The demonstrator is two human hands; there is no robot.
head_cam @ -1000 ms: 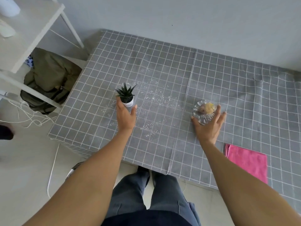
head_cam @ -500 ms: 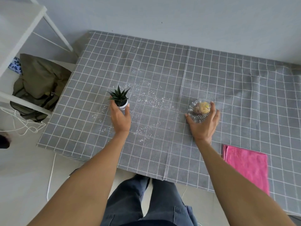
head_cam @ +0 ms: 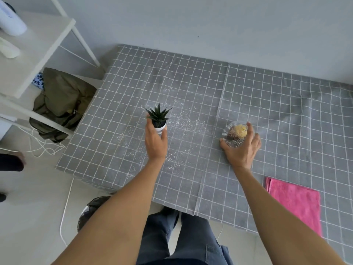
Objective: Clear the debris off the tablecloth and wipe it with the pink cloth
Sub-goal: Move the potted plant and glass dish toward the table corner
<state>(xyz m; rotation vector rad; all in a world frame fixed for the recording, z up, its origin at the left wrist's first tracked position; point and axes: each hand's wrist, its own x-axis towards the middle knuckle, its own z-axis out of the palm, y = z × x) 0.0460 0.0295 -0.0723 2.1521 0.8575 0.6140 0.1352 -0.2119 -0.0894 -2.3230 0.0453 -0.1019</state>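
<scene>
Left hand point(head_cam: 155, 139) grips the potted succulent point(head_cam: 158, 118) – right hand point(head_cam: 241, 147) (fingers spread) cups the glass dish point(head_cam: 236, 133).

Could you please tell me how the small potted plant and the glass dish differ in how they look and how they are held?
The potted plant is opaque, a white pot with dark spiky leaves; the glass dish is clear and shows yellowish contents. The plant stands tall and narrow; the dish is low and wide. The left hand wraps the plant's pot from the side; the right hand grips the dish's rim. Both are over the grey checked tablecloth.
</scene>
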